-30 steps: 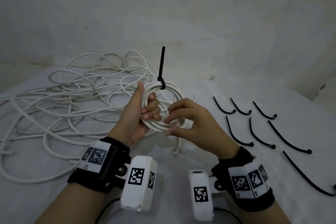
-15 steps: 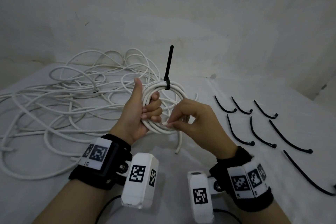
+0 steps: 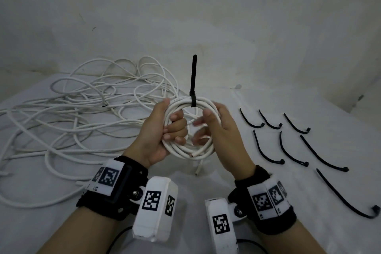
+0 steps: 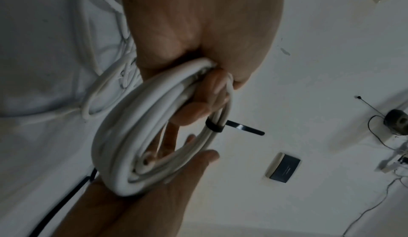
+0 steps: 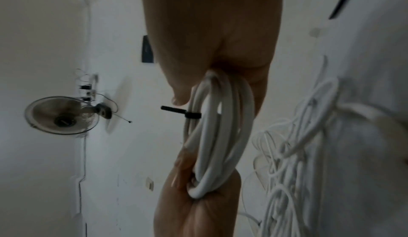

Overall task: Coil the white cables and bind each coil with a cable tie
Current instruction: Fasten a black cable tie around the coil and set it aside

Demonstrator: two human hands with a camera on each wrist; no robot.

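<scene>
Tied white coil in both hands' grip, printed lettering unreadable

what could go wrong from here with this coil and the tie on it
1. The cable tie binds the coil only at its top; a cut cable end sits loose at the bottom and may spring out.
2. The tie's long tail stands up untrimmed and could snag the loose cable pile beside it.
3. If the left hand or right hand loosens, the loops may slide.

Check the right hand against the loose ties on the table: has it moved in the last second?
Yes. The right hand has gone from the coil's lower inside to its right rim, closer to the loose ties.
</scene>
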